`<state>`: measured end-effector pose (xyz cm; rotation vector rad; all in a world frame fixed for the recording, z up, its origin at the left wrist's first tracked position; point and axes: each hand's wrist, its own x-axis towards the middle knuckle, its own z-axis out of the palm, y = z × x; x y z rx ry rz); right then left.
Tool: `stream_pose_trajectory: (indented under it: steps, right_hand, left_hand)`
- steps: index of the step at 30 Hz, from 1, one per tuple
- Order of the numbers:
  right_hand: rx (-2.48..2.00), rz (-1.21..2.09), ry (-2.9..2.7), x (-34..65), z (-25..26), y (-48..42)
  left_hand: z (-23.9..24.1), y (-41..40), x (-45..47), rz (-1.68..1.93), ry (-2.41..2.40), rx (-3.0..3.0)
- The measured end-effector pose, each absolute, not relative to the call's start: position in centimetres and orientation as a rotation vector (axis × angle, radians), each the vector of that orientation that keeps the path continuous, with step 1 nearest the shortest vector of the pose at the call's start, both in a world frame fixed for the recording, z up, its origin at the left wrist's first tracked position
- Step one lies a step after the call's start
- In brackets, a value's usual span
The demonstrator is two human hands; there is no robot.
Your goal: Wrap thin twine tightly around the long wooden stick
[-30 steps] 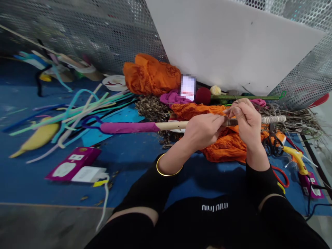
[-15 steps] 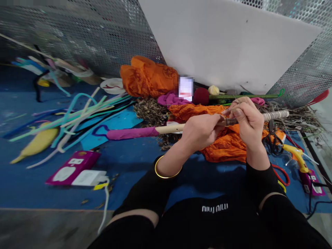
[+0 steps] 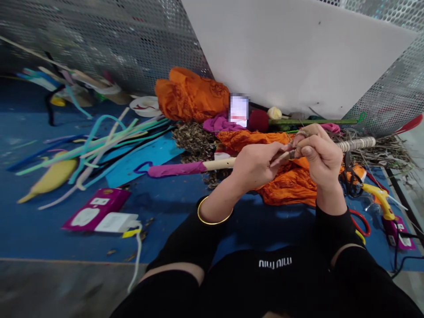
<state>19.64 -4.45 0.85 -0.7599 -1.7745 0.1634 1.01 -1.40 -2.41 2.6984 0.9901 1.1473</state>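
Observation:
A pale wooden stick [image 3: 218,164] lies across both my hands, above the table. Magenta cloth [image 3: 177,169] covers its left end, tipped by a blue fuzzy loop [image 3: 141,168]. Light and brown cord [image 3: 359,144] is wound round its right part. My left hand [image 3: 254,168] is closed around the middle of the stick. Over the wound part, my right hand [image 3: 320,154] has its fingers closed, with thumb and fingertips pressed together. Whether a loose cord end lies in that pinch is hidden. Crumpled orange cloth [image 3: 286,190] is spread beneath the hands.
Pipe cleaners [image 3: 99,150] and a yellow banana-like thing [image 3: 53,179] lie left. A purple power strip [image 3: 96,210] with a white plug is nearer. Scissors [image 3: 351,179] and a yellow glue gun [image 3: 379,198] lie right. Behind are a lit phone [image 3: 238,108] and a white board [image 3: 291,53].
The stick has slid slightly to the right, its magenta end drawing nearer my left hand. My right hand has shifted a little right, and its fingers have re-gripped. The view has moved slightly.

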Motion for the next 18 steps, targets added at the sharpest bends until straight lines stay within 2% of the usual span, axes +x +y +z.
stream_pose_trajectory:
  steps: [10,18]
  right_hand:
    - [-0.947,0.262,-1.726,19.40,0.82,-4.10]
    - [-1.081,0.265,-1.698,19.58,0.70,-4.24]
  left_hand:
    - [-2.89,-1.15,1.27,1.132,0.963,2.949]
    - [-3.06,-1.33,1.72,1.285,0.972,3.051]
